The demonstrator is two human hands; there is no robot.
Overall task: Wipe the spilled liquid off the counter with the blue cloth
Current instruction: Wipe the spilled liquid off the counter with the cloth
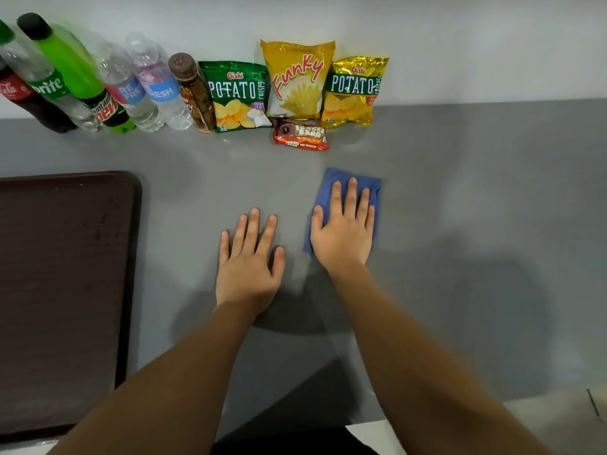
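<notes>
A folded blue cloth (331,182) lies flat on the grey counter (476,198), a little right of centre. My right hand (343,228) presses down on it, palm flat and fingers spread, covering most of the cloth. My left hand (249,261) rests flat on the bare counter just to the left of the cloth, fingers apart, holding nothing. No spilled liquid is plainly visible on the counter around the cloth.
A dark brown tray (65,274) fills the left side. Along the back wall stand several drink bottles (108,83) and three snack bags (295,80). A red chocolate bar (300,136) lies in front of the bags, just beyond the cloth.
</notes>
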